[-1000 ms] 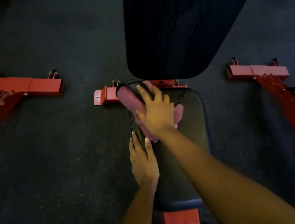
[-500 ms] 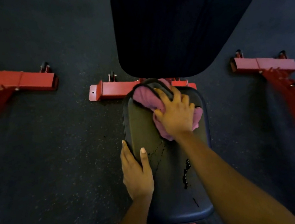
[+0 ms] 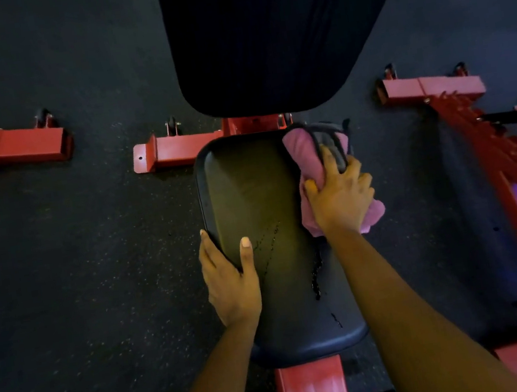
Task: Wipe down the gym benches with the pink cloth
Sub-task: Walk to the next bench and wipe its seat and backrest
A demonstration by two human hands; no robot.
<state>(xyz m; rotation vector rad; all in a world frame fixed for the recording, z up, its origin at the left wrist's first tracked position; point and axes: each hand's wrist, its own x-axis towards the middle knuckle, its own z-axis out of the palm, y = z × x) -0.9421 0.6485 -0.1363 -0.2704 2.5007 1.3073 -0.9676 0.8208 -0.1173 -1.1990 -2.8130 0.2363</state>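
A black padded bench seat (image 3: pixel 250 197) lies below me, with cracks in its vinyl near the middle. Its black backrest pad (image 3: pixel 261 36) rises beyond it. My right hand (image 3: pixel 340 194) presses the pink cloth (image 3: pixel 306 156) against the seat's far right edge, and a dark cord or strap loops over the cloth near my fingers. My left hand (image 3: pixel 229 283) grips the seat's left edge, thumb on top and fingers over the side.
The red bench frame (image 3: pixel 174 148) shows behind the seat and its red post (image 3: pixel 311 391) below it. Red frames of neighbouring benches stand at left (image 3: pixel 10 144) and right (image 3: pixel 511 160). Dark speckled rubber flooring (image 3: pixel 78 271) surrounds everything.
My right hand has swept the pink cloth from the seat's far left corner across to its right edge. My left hand has stayed on the seat's left edge.
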